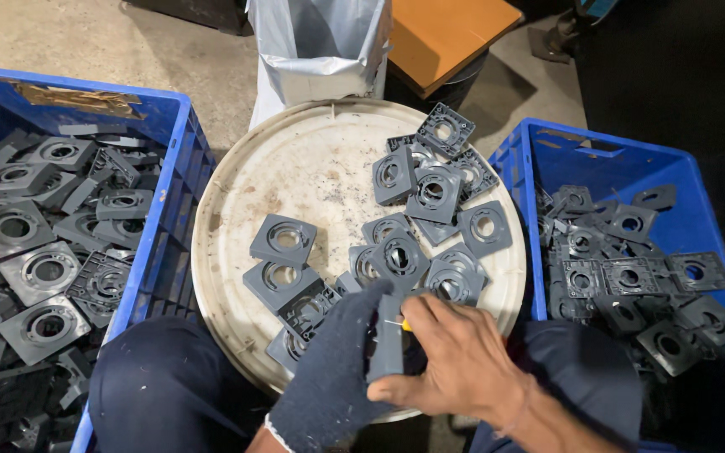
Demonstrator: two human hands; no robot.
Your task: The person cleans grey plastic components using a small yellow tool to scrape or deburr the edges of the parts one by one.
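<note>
The left hand [329,369], in a dark glove, grasps a grey square plastic plate [388,340] on its edge, just above the near rim of the round white lid [237,176]. The bare right hand [455,361] is closed on the same plate and pinches a small yellow tool [402,324]. More grey plates lie on the lid and fill the two blue crates [165,218] on either side.

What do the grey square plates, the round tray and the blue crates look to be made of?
Grey square plates: probably moulded plastic, matt, with ribbed backs. Round tray: off-white plastic by its look, scuffed and stained. Blue crates: rigid plastic, slightly glossy, with ribbed walls.
</note>
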